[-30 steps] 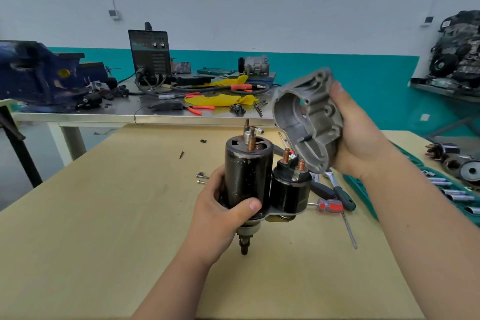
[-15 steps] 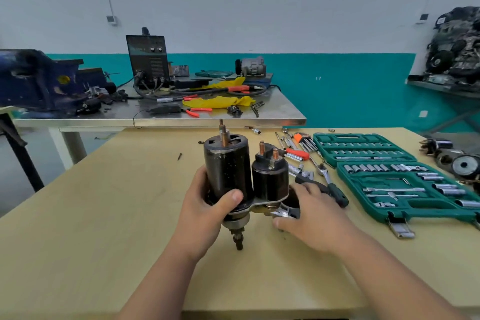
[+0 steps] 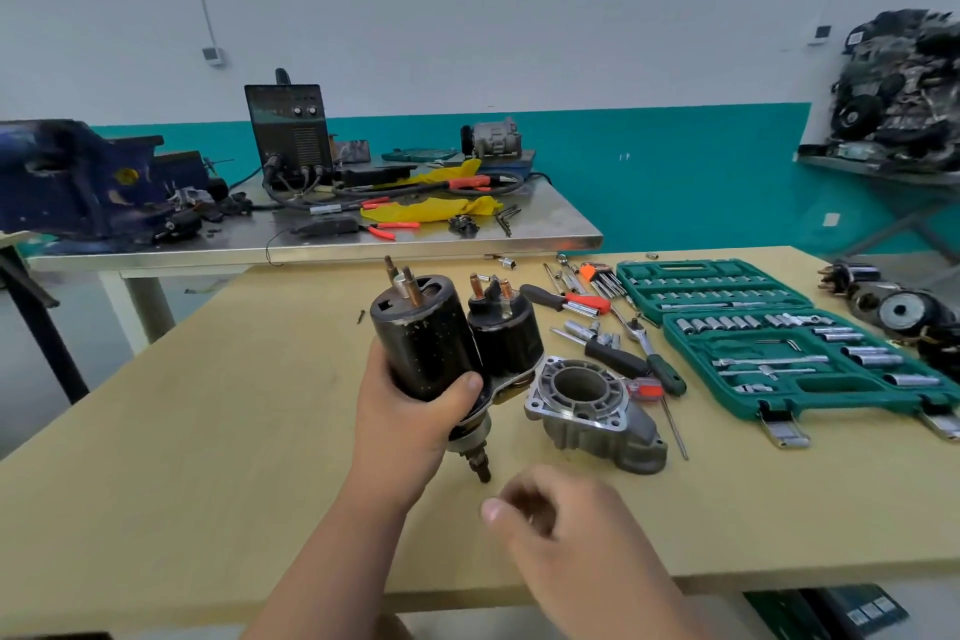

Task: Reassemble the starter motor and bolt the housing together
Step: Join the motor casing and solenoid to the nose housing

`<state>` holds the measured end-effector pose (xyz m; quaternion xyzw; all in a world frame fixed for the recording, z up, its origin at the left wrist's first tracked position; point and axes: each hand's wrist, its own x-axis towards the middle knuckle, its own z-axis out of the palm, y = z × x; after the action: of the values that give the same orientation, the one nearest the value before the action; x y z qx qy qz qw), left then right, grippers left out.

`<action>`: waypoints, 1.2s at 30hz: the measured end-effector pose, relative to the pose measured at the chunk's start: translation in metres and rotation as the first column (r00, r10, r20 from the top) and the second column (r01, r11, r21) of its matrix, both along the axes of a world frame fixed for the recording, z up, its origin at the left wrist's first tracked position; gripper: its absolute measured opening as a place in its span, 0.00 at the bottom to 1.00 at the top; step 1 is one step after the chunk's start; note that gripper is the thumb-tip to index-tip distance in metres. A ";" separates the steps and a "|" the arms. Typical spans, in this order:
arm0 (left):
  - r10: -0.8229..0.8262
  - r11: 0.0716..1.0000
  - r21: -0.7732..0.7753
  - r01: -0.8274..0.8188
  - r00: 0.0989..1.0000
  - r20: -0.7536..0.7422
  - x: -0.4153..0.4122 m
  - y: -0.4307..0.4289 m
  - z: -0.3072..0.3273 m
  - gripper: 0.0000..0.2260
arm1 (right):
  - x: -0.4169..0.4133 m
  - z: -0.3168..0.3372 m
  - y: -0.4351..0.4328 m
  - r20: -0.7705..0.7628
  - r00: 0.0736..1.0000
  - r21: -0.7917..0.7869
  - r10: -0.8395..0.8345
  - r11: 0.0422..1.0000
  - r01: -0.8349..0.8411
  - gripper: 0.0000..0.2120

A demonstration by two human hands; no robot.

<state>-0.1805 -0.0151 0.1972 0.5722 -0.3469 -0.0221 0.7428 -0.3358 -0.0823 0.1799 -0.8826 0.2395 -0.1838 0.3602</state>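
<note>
My left hand (image 3: 410, 421) grips the black starter motor body (image 3: 423, 343), held tilted above the wooden table (image 3: 208, 431) with its pinion shaft (image 3: 478, 465) pointing down. The black solenoid (image 3: 506, 333) is attached on its right side, copper studs up. The grey aluminium nose housing (image 3: 592, 408) lies on the table just right of the motor, its round opening facing up. My right hand (image 3: 566, 530) hovers below the housing, near the table's front edge, blurred, fingers loosely curled, holding nothing.
Screwdrivers and a ratchet (image 3: 631, 353) lie behind the housing. Two open green socket sets (image 3: 810, 353) fill the right side. More starter parts (image 3: 904, 312) sit at the far right. A steel bench (image 3: 363, 239) with a blue vise (image 3: 78, 182) and a welder (image 3: 291, 135) stands behind.
My right hand held the nose housing up beside the motor, then set it down on the table right of the motor and drew back toward me, empty. The left hand kept hold of the motor.
</note>
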 end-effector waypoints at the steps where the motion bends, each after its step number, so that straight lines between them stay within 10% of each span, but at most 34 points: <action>1: 0.025 0.999 -0.019 -0.026 0.999 -0.034 -0.002 -0.002 -0.001 0.19 | 0.003 -0.004 -0.005 0.018 0.999 -0.155 -0.033 0.987 0.036 0.16; 4: -0.041 0.993 -0.117 0.000 0.937 -0.348 -0.011 -0.012 -0.007 0.17 | 0.011 -0.004 -0.032 0.135 0.991 -0.404 -0.006 0.913 0.060 0.22; 8: -0.263 0.961 -0.257 0.102 0.620 -0.739 -0.018 -0.022 -0.010 0.19 | 0.014 0.012 -0.079 0.112 0.985 -0.541 0.128 0.839 -0.047 0.34; 12: -0.415 0.908 -0.360 0.212 0.357 -0.837 -0.014 -0.023 -0.011 0.21 | 0.028 0.038 -0.106 -0.193 0.965 -0.885 0.176 0.393 -0.248 0.54; 18: -0.531 0.818 -0.417 0.395 0.241 -0.813 -0.009 -0.019 -0.002 0.14 | 0.066 0.063 -0.096 -0.341 0.784 -0.928 0.519 -0.051 -0.369 0.24; 26: -0.280 0.737 0.091 0.669 0.425 -0.861 0.013 -0.004 0.021 0.31 | 0.073 0.095 -0.097 -0.289 0.807 -0.703 0.514 0.459 -0.544 0.36; 31: -0.258 0.610 0.262 0.748 0.500 -0.827 0.030 0.007 0.023 0.38 | 0.090 0.109 -0.096 -0.378 0.802 -0.580 0.462 0.558 -0.594 0.36; 36: -0.048 0.837 0.511 0.195 0.957 -0.287 0.052 0.008 0.017 0.29 | 0.116 0.122 -0.106 -0.429 0.820 -0.399 0.378 0.735 -0.547 0.36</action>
<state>-0.1288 -0.0074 0.2140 0.7246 -0.2615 -0.2406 0.5905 -0.2203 -0.1884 0.3016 -0.9943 0.0073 0.0022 0.1067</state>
